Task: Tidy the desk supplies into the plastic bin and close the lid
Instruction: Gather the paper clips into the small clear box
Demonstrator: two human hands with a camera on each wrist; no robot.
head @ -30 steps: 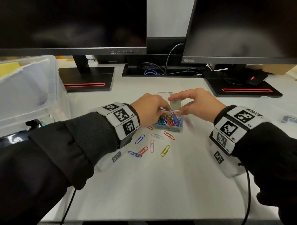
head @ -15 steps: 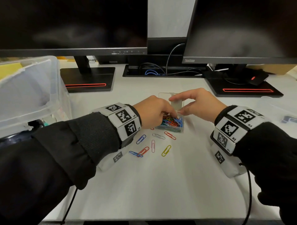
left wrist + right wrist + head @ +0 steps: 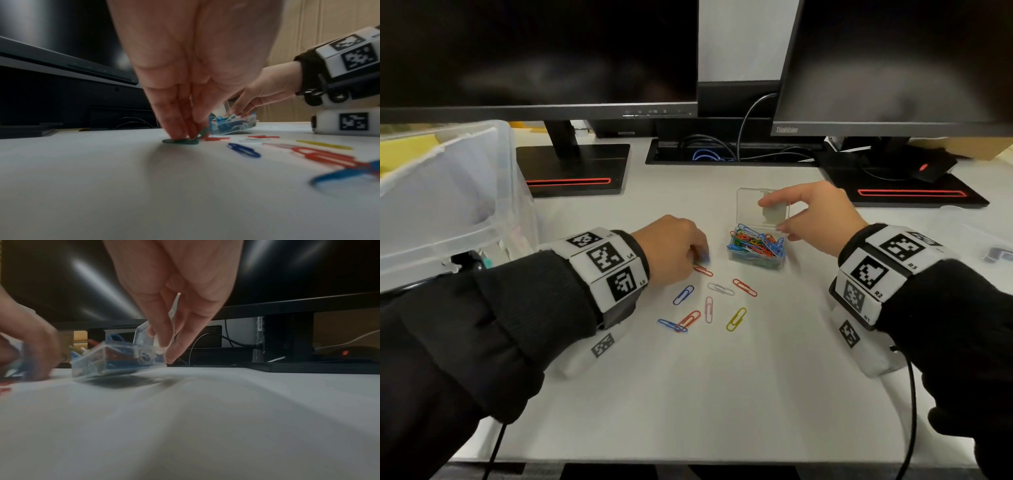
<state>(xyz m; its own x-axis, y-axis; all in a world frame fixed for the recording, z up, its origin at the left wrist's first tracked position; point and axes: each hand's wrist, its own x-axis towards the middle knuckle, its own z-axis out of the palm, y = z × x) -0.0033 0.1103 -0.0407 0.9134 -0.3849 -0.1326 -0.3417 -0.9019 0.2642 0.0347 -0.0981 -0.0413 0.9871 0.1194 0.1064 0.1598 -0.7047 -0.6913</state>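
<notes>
- Clear glossy plastic: small clip box [image 3: 756, 257], hinged lid [image 3: 763, 207].
- Translucent, smooth plastic: storage bin [image 3: 448, 192], left of frame.
- Colour-coated, smooth wire: paper clips [image 3: 709, 301].
- Matt white surface: desk [image 3: 705, 394].
- Knit black cloth: sleeve cuffs [image 3: 534, 301].

The head view looks forward and down from above at the desk [image 3: 722, 394], both wrists and the monitors behind. The left wrist view sits low, just above the desk, facing along the fingers toward the paper-clip box [image 3: 232, 124]. The right wrist view is equally low, close to that same box [image 3: 115, 358], which all three views share.
</notes>
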